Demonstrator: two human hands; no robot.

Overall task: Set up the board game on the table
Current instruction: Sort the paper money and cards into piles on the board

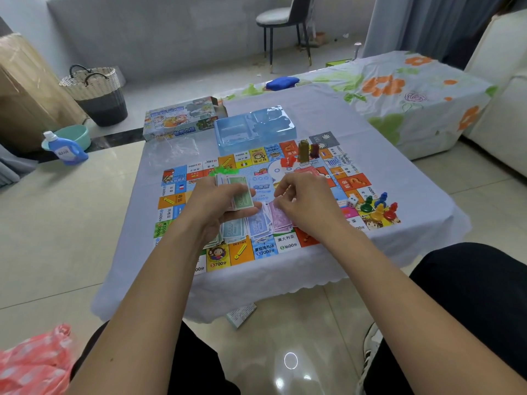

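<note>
I am seeing the game board [285, 246] lying flat on the table's pale cloth [385, 155], spreading out under and beyond both hands. My left hand [219, 206] is gripping a stack of green play money [242, 196], thumb curled over the top note. My right hand [302, 201] is hovering just beside it with fingers curled over the pink notes [278, 216]; I cannot tell whether it is pinching one. Blue notes [256, 225] and teal notes [235, 230] are fanning out below the left hand.

Right of the right hand, coloured pawns [377, 206] and a white die [352, 200] are sitting on the board's corner. Beyond the hands, a clear blue insert tray [253, 129] is overlapping the board's far edge, with the game box [182, 118] to its left. Past the left hand, on the tiled floor [57, 223], a detergent bottle [67, 149] and a woven basket [97, 92] are standing; a chair [285, 21] is waiting against the far wall.
</note>
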